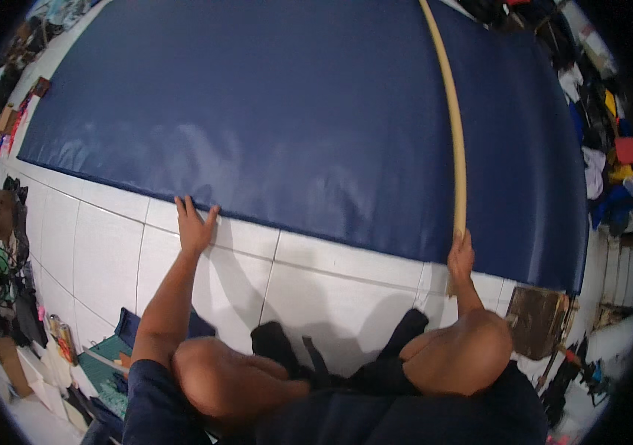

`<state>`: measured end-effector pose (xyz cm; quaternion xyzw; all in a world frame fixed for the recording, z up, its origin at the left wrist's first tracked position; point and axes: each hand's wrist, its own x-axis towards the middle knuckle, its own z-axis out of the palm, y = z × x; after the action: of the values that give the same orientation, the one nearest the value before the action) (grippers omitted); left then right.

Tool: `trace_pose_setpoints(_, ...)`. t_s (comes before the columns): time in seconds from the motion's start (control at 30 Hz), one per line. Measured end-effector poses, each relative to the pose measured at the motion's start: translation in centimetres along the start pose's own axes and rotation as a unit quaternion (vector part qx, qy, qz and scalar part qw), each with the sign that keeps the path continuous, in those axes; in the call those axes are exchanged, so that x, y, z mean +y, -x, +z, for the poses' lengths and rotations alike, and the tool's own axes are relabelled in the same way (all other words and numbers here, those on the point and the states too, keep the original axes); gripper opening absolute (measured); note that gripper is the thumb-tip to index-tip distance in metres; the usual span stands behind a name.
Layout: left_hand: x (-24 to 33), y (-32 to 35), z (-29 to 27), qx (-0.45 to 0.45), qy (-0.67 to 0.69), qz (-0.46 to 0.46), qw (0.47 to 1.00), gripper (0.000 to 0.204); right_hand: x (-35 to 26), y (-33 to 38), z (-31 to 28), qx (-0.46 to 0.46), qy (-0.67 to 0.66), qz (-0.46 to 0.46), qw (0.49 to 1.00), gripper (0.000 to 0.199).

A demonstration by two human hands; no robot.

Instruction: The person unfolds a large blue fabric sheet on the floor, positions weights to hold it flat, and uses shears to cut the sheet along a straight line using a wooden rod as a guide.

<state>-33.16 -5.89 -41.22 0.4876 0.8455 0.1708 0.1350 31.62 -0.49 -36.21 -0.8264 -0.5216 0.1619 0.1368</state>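
Note:
A large dark blue sheet [279, 111] lies spread over the white tiled floor [109, 245]. My left hand [194, 226] rests flat on the tiles with spread fingers, its fingertips touching the sheet's near edge. A long pale wooden stick [456, 126] lies across the sheet on the right, running away from me. My right hand [461, 256] grips the stick's near end at the sheet's near edge. My bare knees show below as I crouch over the floor.
Black cloth [309, 360] lies on the tiles between my knees. A brown board [535, 319] sits at the sheet's near right corner. Piles of coloured clothing [606, 156] line the right side. Boxes and clutter [5, 245] crowd the left wall.

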Motion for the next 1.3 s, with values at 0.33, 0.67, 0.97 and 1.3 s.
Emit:
trace_pose_setpoints(0.33,-1.7,0.0,-1.1,-0.025,-0.012,0.018,0.999,0.092,-6.1,4.5,2.5,-0.161,0.141,-0.362,0.907,0.059)
trace_pose_setpoints(0.67,0.2,4.1,-2.5,-0.010,0.345,-0.356,0.869,0.059,-7.3,11.7,3.2,-0.356,0.164,-0.495,0.776,0.060)
trace_pose_setpoints(0.97,-12.5,2.7,-6.2,0.072,-0.042,-0.276,0.957,0.108,0.6,5.9,-0.7,-0.201,-0.006,-0.303,0.932,0.028)
trace_pose_setpoints(1.3,14.5,2.3,-6.4,-0.304,-0.138,0.385,0.861,0.052,19.8,23.1,-3.5,-0.027,-0.023,0.160,0.987,0.048)
